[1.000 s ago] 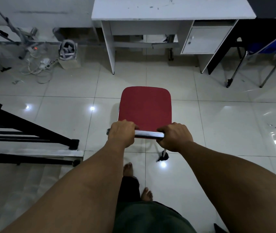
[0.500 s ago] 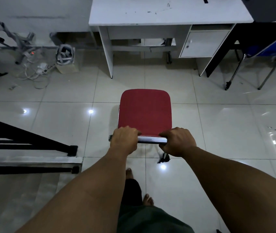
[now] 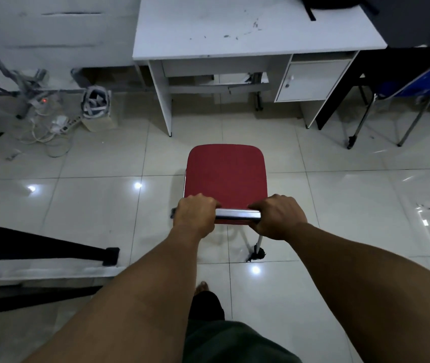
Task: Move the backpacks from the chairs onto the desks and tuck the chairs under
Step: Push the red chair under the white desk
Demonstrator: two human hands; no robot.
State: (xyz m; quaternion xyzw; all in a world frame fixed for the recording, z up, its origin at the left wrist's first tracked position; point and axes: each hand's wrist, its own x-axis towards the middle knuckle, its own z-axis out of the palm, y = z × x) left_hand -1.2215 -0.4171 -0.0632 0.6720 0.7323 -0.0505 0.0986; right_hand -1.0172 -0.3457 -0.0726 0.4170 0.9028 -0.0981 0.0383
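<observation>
A red-seated chair (image 3: 225, 174) stands on the tiled floor in front of me, its seat bare. My left hand (image 3: 195, 214) and my right hand (image 3: 278, 218) both grip the chrome top bar of its backrest, one at each end. Beyond the chair is a white desk (image 3: 248, 35) with an open knee space on the left and a small cupboard on the right. A black backpack (image 3: 332, 2) lies on the desk's far right corner, mostly cut off by the frame's top edge.
A blue chair (image 3: 418, 85) with metal legs stands at the right beside a dark desk. Cables, a power strip and a small bin (image 3: 97, 108) clutter the floor at the left. A black stand leg (image 3: 51, 248) crosses the floor at my left.
The chair and both hands have advanced toward the white desk, which now sits nearer and lower in view. The black backpack has come into view at the top.
</observation>
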